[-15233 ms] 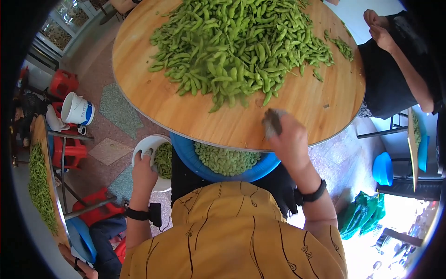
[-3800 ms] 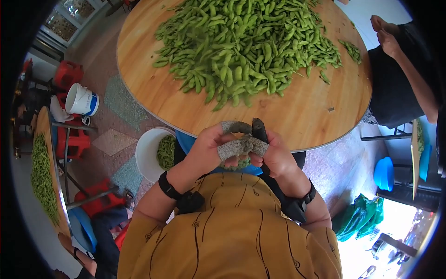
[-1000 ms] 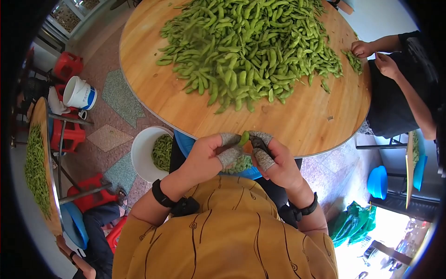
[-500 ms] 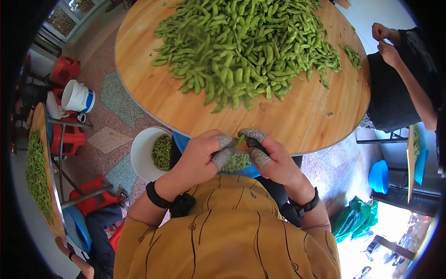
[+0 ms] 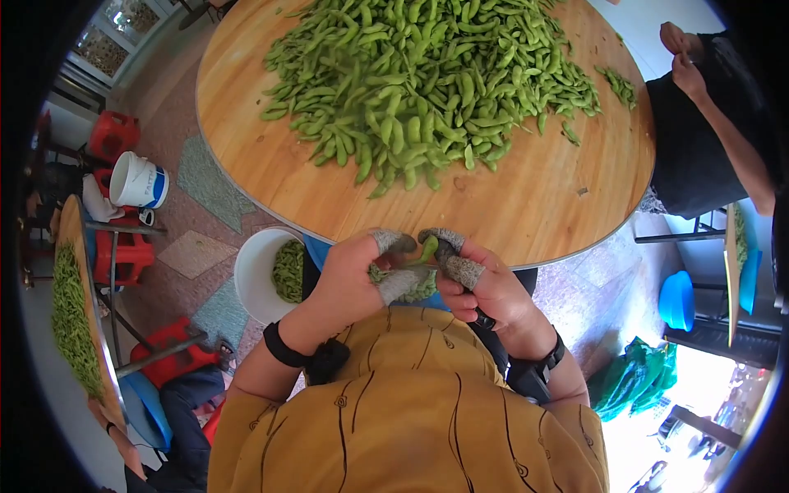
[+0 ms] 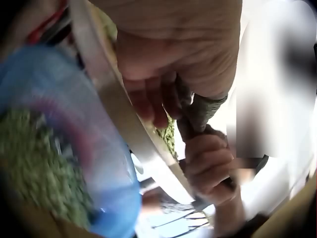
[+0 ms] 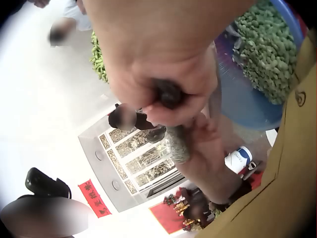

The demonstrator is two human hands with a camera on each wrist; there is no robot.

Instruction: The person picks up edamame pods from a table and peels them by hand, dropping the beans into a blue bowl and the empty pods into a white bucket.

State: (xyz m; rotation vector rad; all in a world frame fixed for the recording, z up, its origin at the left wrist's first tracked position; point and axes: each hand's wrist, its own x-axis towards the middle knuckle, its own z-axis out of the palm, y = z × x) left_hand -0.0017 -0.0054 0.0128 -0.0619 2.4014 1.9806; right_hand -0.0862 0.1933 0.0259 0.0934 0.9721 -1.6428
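My right hand (image 5: 489, 283) pinches a green edamame pod (image 5: 429, 249) between its covered thumb and forefinger. A dark rounded end (image 7: 171, 93) of something sits in the curl of this hand's other fingers; I cannot tell what it is. My left hand (image 5: 349, 275) is just beside, its covered thumb and forefinger parted around the near end of the pod. Grey knitted finger covers (image 5: 399, 285) wrap fingers of both hands. Shelled beans fill a blue basin (image 6: 119, 198) beneath the hands. A large heap of edamame pods (image 5: 411, 90) lies on the round wooden table (image 5: 534, 197).
A white bucket (image 5: 246, 275) with green pods stands at my left, below the table edge. Another white bucket (image 5: 136, 181) stands near red stools (image 5: 123, 259). A person in black (image 5: 707, 131) sits at the right. Another table with pods (image 5: 72, 316) is at far left.
My left fingers, close together half a second ago, have parted. The pod stays in my right fingers and shows more of its length. Earlier, my right hand was over the table, my left at the bucket.
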